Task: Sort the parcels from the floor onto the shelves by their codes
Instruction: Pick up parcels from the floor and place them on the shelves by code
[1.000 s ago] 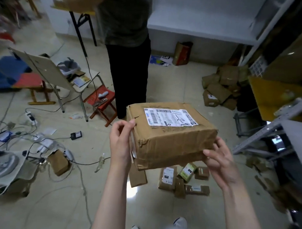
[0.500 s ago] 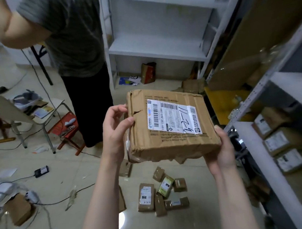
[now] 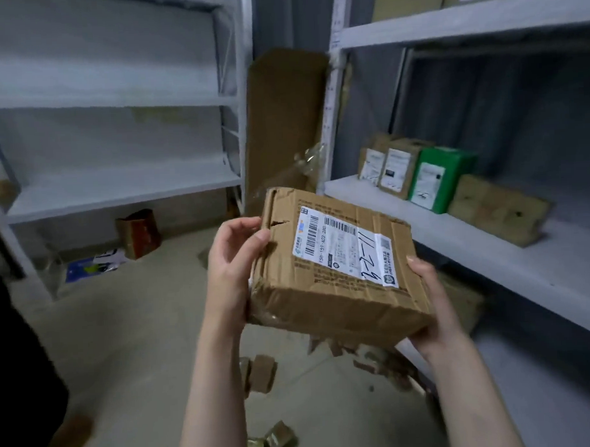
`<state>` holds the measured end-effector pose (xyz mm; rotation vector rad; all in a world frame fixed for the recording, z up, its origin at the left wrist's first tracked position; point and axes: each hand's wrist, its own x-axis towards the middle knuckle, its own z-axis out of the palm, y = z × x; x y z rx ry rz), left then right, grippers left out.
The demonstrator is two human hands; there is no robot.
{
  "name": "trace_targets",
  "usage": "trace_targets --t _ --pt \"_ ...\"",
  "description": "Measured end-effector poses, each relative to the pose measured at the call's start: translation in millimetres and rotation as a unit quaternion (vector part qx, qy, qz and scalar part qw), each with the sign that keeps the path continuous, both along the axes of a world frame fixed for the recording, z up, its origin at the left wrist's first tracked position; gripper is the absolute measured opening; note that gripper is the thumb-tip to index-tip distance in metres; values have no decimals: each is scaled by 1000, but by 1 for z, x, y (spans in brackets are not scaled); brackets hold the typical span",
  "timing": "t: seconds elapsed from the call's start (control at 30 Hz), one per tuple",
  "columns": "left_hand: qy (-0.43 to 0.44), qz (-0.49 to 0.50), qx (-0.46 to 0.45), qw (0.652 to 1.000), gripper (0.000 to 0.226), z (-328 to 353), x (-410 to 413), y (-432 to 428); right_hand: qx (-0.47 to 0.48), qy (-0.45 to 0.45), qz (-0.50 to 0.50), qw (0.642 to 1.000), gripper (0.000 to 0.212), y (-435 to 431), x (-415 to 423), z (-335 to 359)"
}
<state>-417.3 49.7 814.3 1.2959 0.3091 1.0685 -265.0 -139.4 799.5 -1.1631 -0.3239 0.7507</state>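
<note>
I hold a worn brown cardboard parcel [image 3: 336, 288] in mid-air at chest height. Its white label [image 3: 348, 245] faces up, with a barcode and a handwritten code "11-2-6". My left hand [image 3: 233, 259] grips the parcel's left end, thumb on top. My right hand [image 3: 430, 302] cups its right lower corner from beneath, fingers curled round the edge. Just beyond the parcel, to the right, runs a white shelf [image 3: 488, 250] carrying two brown parcels [image 3: 390, 166], a green one [image 3: 439, 178] and a flat brown one [image 3: 497, 213].
A white shelf unit [image 3: 118, 189] stands at the left. Flattened cardboard [image 3: 283, 123] leans in the corner between the racks. Small parcels [image 3: 262, 371] lie on the floor below my hands. A red-brown bag [image 3: 140, 233] sits under the left unit. A dark-clothed person [image 3: 21, 383] is at the left edge.
My view has swung right and up from the floor toward the shelves. The parcel has turned so its label runs lengthwise away from me. Both hands keep their hold.
</note>
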Motion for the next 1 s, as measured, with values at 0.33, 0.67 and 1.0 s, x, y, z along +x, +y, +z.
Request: trace_targets --t 0.33,0.67,1.0 --pt "65 -151 -95 982 95 9 77 -56 25 -25 -249 968 70 -48 9 -1" --pt "180 -249 -86 948 107 -3 102 -69 62 -37 -336 939 81 -18 0 -11" --pt "149 -337 -85 926 116 -8 111 -53 128 -32 -389 911 76 -17 -21 -20"
